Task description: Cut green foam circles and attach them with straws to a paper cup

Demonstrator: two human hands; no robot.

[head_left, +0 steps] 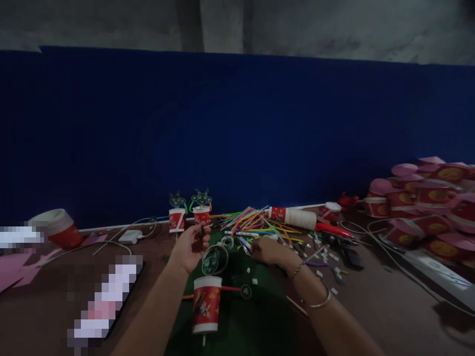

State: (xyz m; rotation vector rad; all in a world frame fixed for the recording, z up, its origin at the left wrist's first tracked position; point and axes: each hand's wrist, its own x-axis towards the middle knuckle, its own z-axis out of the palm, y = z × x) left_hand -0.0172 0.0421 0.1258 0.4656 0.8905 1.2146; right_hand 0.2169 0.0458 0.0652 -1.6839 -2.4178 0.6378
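Observation:
My left hand (191,248) is raised over the middle of the table, fingers curled in a pinch; what they hold, if anything, is too small and dark to name. To its right, my right hand (270,250) is closed around what look like scissors (244,245), blades towards the left hand. Below and between the hands lies a red printed paper cup (206,305) with a pale straw at its bottom. A red straw (230,288) sticks out from its side, ending in a dark disc (246,291). Just above it is a dark green animal-face cutout (210,263) within a round rim.
Two finished-looking cup figures (177,220) stand behind my left hand. Coloured straws (252,222) and stacked paper cups (297,217) lie behind my right. Decorated cups (438,198) pile up far right. A phone (111,301), white charger (130,237) and cables lie left.

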